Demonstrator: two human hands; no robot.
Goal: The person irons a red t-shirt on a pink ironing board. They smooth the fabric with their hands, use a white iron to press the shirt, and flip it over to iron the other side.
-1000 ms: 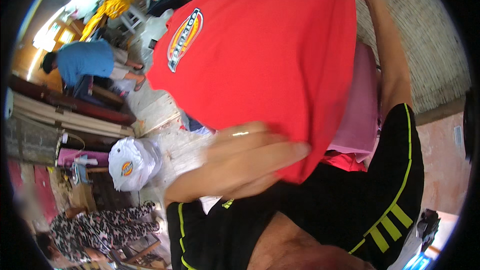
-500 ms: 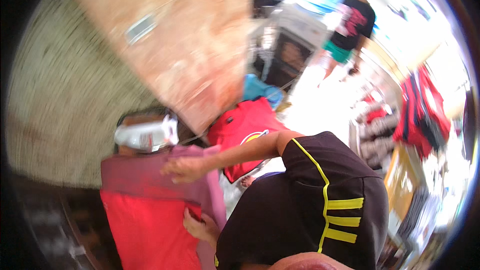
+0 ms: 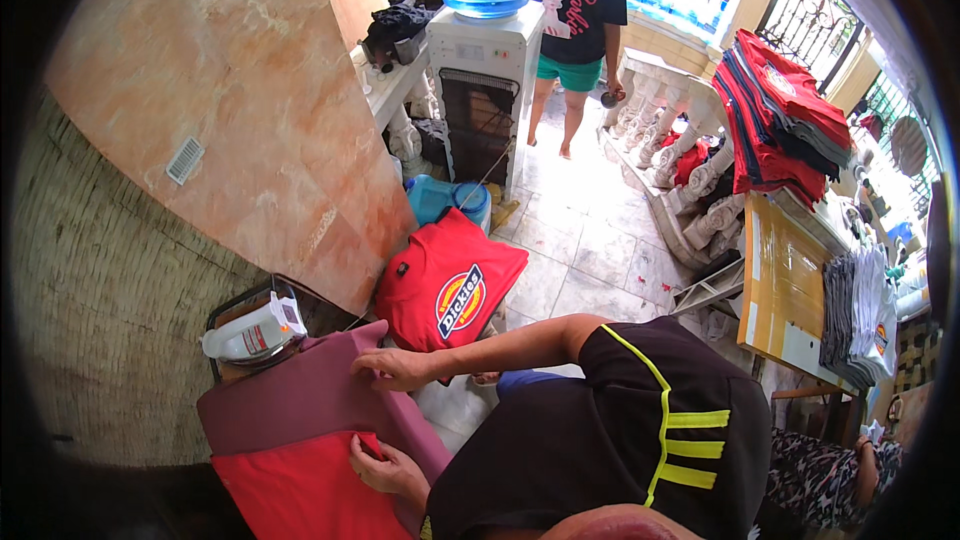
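At the lower left, red cloth [image 3: 290,485], apparently a shirt, lies over the near part of a mauve-covered board [image 3: 290,390]. My left hand [image 3: 390,472] is closed on the cloth's upper right corner, pinching it between thumb and fingers. Over the bare mauve surface, at its right side, my right hand [image 3: 395,370] hangs with loosely bent fingers and nothing visible in them. Whether its fingertips touch the board I cannot tell. A white plastic bottle-like container [image 3: 250,332] is beyond the board's far edge.
A folded red printed shirt [image 3: 450,285] lies just beyond my right forearm. A marbled panel [image 3: 230,120] leans at the left. Beyond are a water dispenser [image 3: 480,90] and a person in a black shirt [image 3: 585,25]. Stacked shirts [image 3: 780,120] rest on the right-hand balustrade.
The view has shifted and become sharper. More mauve shows above the red cloth. The person in the black shirt, turned away before, now faces this way. My left hand keeps hold of the cloth.
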